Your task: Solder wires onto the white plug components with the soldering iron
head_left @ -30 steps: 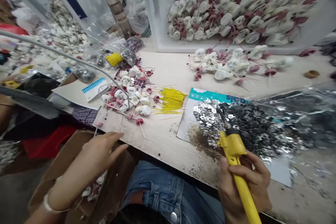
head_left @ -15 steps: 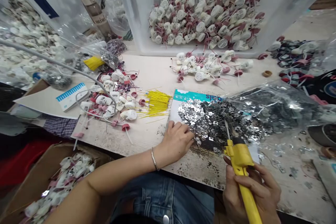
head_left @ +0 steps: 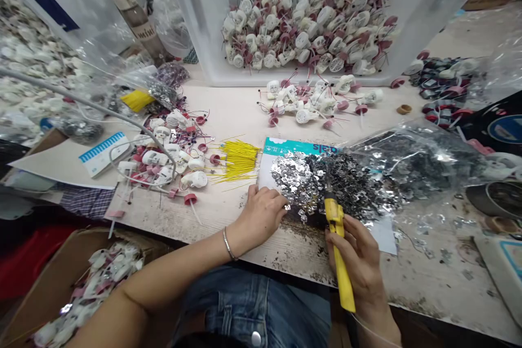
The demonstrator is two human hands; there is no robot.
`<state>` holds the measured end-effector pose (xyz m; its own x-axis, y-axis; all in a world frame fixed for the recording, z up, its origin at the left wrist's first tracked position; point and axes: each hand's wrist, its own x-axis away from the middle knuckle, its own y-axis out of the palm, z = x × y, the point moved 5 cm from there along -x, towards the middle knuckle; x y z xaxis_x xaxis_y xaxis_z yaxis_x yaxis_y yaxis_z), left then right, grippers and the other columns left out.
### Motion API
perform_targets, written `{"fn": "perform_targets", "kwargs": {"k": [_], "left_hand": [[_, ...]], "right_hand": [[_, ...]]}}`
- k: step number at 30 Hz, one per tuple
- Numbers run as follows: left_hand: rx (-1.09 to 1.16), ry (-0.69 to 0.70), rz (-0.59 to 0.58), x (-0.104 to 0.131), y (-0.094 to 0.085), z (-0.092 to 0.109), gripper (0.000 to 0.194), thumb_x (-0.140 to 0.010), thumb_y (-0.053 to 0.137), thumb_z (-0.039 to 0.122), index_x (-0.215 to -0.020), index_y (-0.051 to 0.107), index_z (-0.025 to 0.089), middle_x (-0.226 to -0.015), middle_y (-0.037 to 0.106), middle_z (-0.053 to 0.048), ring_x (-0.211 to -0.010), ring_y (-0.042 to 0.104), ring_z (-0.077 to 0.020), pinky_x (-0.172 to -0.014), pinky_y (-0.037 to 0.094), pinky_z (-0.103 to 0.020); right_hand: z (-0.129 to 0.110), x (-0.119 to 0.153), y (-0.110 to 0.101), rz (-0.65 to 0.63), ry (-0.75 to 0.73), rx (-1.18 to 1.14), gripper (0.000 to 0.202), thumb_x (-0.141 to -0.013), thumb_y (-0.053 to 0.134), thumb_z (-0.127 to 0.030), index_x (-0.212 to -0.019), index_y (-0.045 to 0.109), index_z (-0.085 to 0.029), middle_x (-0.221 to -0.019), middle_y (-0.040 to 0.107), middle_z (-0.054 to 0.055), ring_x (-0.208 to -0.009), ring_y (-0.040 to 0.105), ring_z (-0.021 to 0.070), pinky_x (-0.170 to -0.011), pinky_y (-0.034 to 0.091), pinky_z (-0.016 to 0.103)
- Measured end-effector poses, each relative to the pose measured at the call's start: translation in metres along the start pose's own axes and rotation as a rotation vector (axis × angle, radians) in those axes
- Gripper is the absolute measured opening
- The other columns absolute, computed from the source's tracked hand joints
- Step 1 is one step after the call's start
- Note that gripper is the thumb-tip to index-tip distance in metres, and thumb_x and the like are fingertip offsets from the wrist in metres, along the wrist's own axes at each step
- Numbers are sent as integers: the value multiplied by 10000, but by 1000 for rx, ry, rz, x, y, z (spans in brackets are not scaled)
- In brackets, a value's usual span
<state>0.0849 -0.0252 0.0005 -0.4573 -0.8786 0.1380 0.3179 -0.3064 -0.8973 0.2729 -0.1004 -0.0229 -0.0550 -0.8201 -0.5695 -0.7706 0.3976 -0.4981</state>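
Observation:
My right hand [head_left: 361,261] is wrapped around a yellow soldering gun [head_left: 338,253], and its dark tip points into the pile of small metal pieces [head_left: 346,179]. These shiny silver and dark stamped pieces lie heaped on a white and teal printed sheet [head_left: 281,145]. My left hand [head_left: 265,215] rests at the sheet's left front edge with its fingers pinched together. At its fingertips shows a small shiny metal piece [head_left: 287,207]. Just beyond that hand lies a fan of thin yellow wires [head_left: 240,160].
A clear plastic bin [head_left: 207,65] full of white and pink motor parts stands at the back. More wired parts [head_left: 179,157] lie left, under a grey cable. At right are a plastic bag [head_left: 424,157] of metal pieces and a round tin [head_left: 493,198]. A cardboard box [head_left: 49,277] sits lower left.
My right hand has brought the soldering gun leftward, its tip now nearer my left hand. A shiny metal piece now shows at my left fingertips. The whole view has shifted slightly.

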Motion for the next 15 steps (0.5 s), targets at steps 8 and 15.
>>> {"fn": "perform_targets", "kwargs": {"k": [8,15], "left_hand": [[70,-73,118,6,-17,-25,169,-915,557,206,-1057,646,186,-975,712,-41,-921,615,-191,-836,329,-365],[-3,-80,143,10,-23,-33,135,-876,615,261,-979,681,206,-981,680,-38,-984,571,-223,-856,318,-395]], "right_hand": [[-18,-17,9,72,-130,99,279,-724,684,-26,-936,667,-206,-1234,555,44,-1022,624,173,-778,589,263],[-40,-17,28,52,-149,84,231,-748,665,-33,-908,629,-195,-1286,483,58,-1040,623,176,-759,606,261]]}}
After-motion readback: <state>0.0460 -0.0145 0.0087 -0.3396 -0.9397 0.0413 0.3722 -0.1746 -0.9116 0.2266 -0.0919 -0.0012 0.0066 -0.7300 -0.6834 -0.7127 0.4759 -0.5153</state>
